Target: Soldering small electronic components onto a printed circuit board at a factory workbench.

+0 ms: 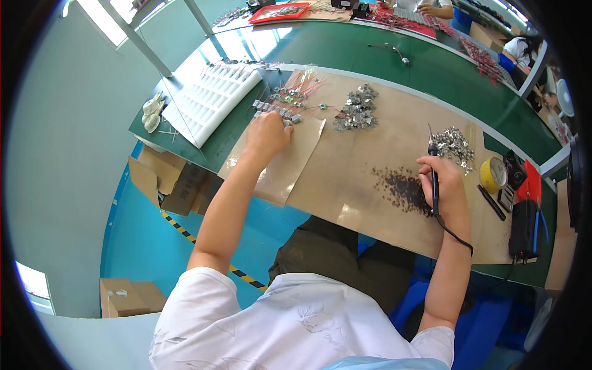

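Metal-part pile [359,110] between wired parts [292,96] and soldering iron [435,185].

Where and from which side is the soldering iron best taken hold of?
The soldering iron is probably best gripped around its black handle, from the near side, as the right hand holds it: the slim metal tip points away from the person, and the cord leaves the near end.

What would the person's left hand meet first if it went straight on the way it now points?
The left hand would probably meet the small grey parts with red wires just ahead; depth is unclear, so they may be touching.
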### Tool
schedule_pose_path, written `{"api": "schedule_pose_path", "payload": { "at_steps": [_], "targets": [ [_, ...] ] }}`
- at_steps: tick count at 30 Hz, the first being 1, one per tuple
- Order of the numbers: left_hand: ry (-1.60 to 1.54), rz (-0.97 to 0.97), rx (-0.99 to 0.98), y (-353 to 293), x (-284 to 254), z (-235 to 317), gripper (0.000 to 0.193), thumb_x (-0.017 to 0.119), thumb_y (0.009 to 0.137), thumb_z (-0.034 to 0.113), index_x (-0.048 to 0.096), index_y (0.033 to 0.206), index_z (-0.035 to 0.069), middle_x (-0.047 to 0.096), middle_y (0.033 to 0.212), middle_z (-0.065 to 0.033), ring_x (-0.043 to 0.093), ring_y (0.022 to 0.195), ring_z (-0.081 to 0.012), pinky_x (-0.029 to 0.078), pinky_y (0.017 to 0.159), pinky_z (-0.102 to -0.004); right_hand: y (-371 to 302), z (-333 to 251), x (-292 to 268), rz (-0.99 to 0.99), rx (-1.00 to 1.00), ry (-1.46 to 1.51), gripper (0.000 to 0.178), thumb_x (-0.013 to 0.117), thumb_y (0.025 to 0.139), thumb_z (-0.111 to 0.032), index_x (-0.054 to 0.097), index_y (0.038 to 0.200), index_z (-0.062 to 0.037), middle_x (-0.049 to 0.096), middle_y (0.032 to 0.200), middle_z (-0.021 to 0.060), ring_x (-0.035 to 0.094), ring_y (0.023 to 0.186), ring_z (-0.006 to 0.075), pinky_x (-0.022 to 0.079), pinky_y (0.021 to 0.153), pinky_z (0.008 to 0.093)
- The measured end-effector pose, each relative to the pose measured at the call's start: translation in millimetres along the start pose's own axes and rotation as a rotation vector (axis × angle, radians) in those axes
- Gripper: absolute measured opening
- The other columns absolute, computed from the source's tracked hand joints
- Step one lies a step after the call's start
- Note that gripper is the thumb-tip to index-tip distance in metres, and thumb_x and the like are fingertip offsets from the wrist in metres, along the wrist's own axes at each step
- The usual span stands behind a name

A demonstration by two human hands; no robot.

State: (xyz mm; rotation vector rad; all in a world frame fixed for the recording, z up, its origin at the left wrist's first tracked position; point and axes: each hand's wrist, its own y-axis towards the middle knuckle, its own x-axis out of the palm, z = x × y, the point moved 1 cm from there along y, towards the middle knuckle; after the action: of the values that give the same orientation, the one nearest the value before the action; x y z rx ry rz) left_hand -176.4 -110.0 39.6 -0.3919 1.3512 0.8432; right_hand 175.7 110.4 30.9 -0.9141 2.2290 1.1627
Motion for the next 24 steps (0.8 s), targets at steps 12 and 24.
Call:
{"api": "schedule_pose_path", "payload": {
  "at_steps": [12,24],
  "targets": [
    [0.059,-0.017,-0.024,10,4,14,0.024,0.075,0.080,0.019,0.076,0.085,-0.004,0.074,0.098,-0.0291,0.073,0.099,-0.0430,0.059,0.089,-0.0477,-2,5,0,-0.009,-0.006,0.004,0.036,0.071,0.078,0.007,0.068,0.109,-0.0087,0.069,0.084,0.0116,0.069,0.081,0.0323,0.055,0.074,0.0410],
    [-0.922,0.018,-0.282,10,-7,-15,0.031,0.085,0.076,0.024,0.077,0.088,-0.003,0.066,0.067,-0.0044,0.060,0.058,-0.0107,0.045,0.052,-0.0281,-7,6,-4,0.000,0.017,-0.017,0.036,0.072,0.079,0.006,0.069,0.111,-0.0108,0.070,0.085,0.0128,0.070,0.081,0.0339,0.056,0.074,0.0418]
  ]
}}
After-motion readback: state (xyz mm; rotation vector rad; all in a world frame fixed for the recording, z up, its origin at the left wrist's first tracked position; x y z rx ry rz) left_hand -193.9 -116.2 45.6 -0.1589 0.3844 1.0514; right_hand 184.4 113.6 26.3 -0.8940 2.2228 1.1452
